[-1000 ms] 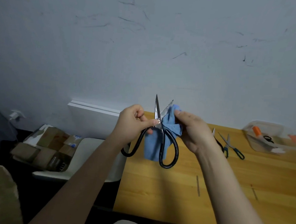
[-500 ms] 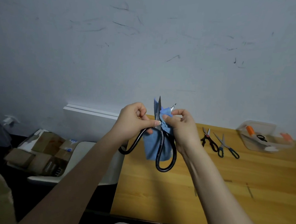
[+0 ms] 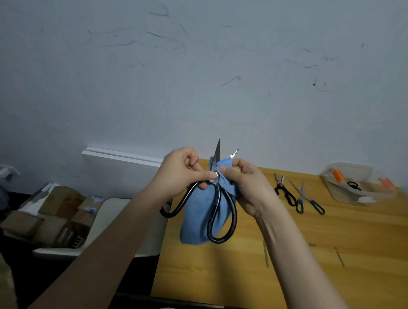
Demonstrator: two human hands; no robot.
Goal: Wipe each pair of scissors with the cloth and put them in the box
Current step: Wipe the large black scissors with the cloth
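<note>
A scuffed, pale grey-blue wall (image 3: pixel 203 70) fills the far side, and a wooden table (image 3: pixel 310 268) stretches from the middle to the right.

Above the table's far left corner, the left hand (image 3: pixel 180 174) grips the big scissors (image 3: pixel 216 160) at the pivot. Its thumb and fingers (image 3: pixel 197 175) are curled round the top of the black handles. The scissors are held in the air with the points up, the blades slightly apart and the handle loops hanging down.

The right hand (image 3: pixel 248 188) pinches the blue cloth (image 3: pixel 197 216) round the right-hand blade just above the pivot, its fingers (image 3: pixel 230 172) closed on the fabric. The rest of the cloth hangs behind the handles.

Further right on the table lie black-handled scissors (image 3: pixel 283 190) and, just beside them, teal-handled scissors (image 3: pixel 303 196). The clear plastic box (image 3: pixel 348 166) stands at the far right corner, with small black scissors (image 3: pixel 353 185) and orange-handled ones (image 3: pixel 338 175) inside.

Off the table to the left, cardboard cartons (image 3: pixel 51 207) sit low down, and a white board (image 3: pixel 121 161) leans against the wall.
</note>
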